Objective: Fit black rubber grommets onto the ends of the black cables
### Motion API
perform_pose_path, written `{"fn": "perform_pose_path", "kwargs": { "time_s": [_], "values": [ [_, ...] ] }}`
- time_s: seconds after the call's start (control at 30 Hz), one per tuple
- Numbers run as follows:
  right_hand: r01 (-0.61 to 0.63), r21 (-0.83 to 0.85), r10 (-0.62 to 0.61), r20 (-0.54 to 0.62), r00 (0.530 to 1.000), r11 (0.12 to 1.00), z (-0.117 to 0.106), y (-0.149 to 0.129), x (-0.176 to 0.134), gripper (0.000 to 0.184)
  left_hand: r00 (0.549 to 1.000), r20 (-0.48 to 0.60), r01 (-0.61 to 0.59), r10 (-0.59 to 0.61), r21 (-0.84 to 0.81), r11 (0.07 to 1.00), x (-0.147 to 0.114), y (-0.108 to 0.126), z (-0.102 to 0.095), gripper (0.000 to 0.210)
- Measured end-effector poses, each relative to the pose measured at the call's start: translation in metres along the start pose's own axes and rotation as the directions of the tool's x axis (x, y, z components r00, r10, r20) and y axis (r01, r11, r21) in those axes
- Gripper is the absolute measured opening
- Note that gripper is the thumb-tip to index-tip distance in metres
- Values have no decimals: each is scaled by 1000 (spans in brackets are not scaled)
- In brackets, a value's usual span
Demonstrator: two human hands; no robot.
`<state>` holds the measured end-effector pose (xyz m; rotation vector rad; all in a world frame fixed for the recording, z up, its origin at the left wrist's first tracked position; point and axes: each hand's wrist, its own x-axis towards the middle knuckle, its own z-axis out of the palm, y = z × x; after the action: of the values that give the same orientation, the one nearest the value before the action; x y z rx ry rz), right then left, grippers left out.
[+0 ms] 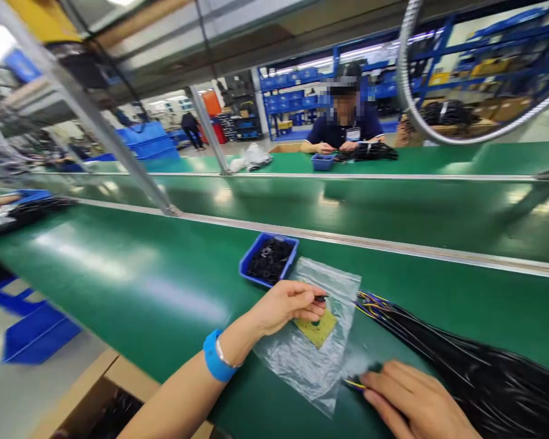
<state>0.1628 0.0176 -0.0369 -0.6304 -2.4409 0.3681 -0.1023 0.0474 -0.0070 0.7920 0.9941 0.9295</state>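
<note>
Green matting covers the long factory table (132, 286), with blue shelving behind and a seated person (345, 125) across the belt; the left hand (286, 305), above a blue wristband (216, 360), pinches a small black ring (321, 299) between its fingers over a clear plastic bag (302, 360) lying just beside a blue plastic tray of black rings (269, 259); the right hand (414, 402) grips yellow and blue wire ends (355, 384) of a black wire bundle (476, 366).
</note>
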Motion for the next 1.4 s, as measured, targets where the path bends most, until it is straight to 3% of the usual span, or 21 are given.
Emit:
{"fn": "perform_pose_path", "kwargs": {
  "time_s": [0.07, 0.13, 0.17, 0.23, 0.3, 0.33, 0.43, 0.5, 0.57, 0.63, 0.67, 0.73, 0.8, 0.87, 0.93, 1.07, 1.23, 1.4],
  "values": [
    [-50, 8, 49, 52, 997, 999, -3, -4, 2, 22, 1000, 5, -20, 19, 105, 994, 0, -3, -1, 42],
    [-91, 27, 88, 87, 992, 995, -4, -7, 1, 21, 991, -9, -122, 136, 382, 916, -2, -6, -1, 30],
    [-111, 36, 107, 100, 989, 993, -3, -8, -1, 20, 973, 21, -202, 229, 553, 808, -3, -8, 0, 25],
    [-140, 51, 133, 123, 984, 989, -2, -8, -4, 19, 900, 178, -368, 398, 800, 473, -5, -10, 2, 20],
    [-153, 62, 143, 138, 980, 986, -1, -8, -5, 19, 814, 362, -469, 455, 871, 147, -6, -11, 4, 19],
    [-156, 65, 146, 142, 979, 986, 0, -8, -5, 19, 789, 422, -485, 447, 874, 30, -7, -11, 5, 19],
    [-162, 76, 150, 140, 979, 984, -1, -7, -4, 18, 796, 503, -465, 336, 864, -192, -7, -11, 11, 17],
    [-159, 89, 146, 135, 980, 983, -1, -7, -2, 17, 821, 504, -448, 269, 860, -245, -7, -10, 14, 16],
    [-143, 100, 134, 93, 987, 985, -2, -7, 0, 16, 838, 486, -439, 248, 871, -223, -8, -8, 17, 15],
    [-110, 116, 112, -11, 994, 987, -3, -7, 3, 17, 857, 429, -424, 286, 902, -84, -9, -8, 21, 12],
    [-93, 124, 102, -73, 992, 988, -4, -8, 5, 19, 873, 377, -412, 311, 910, 52, -11, -9, 23, 11],
    [-70, 148, 97, -183, 978, 987, -7, -9, 8, 21, 919, 236, -359, 316, 833, 420, -14, -10, 29, 7],
    [-75, 179, 118, -246, 962, 981, -11, -12, 12, 22, 965, 135, -260, 225, 600, 756, -17, -11, 37, 7],
    [-99, 214, 157, -274, 949, 972, -16, -15, 15, 21, 988, 102, -147, 120, 332, 932, -20, -13, 48, 13],
    [-131, 249, 202, -287, 936, 960, -20, -17, 17, 18, 996, 87, -45, 36, 106, 993, -22, -14, 60, 16],
    [-208, 358, 313, -268, 911, 910, -28, -19, 17, 14, 990, 135, 71, -47, -184, 980, -25, -20, 76, 20],
    [-253, 399, 360, -221, 906, 881, -31, -18, 17, 14, 984, 180, 56, -1, -302, 952, -26, -33, 81, 26],
    [-235, 327, 318, -228, 920, 915, -31, -21, 20, 15, 992, 119, -7, 49, -326, 945, -26, -39, 80, 28]
  ]
}}
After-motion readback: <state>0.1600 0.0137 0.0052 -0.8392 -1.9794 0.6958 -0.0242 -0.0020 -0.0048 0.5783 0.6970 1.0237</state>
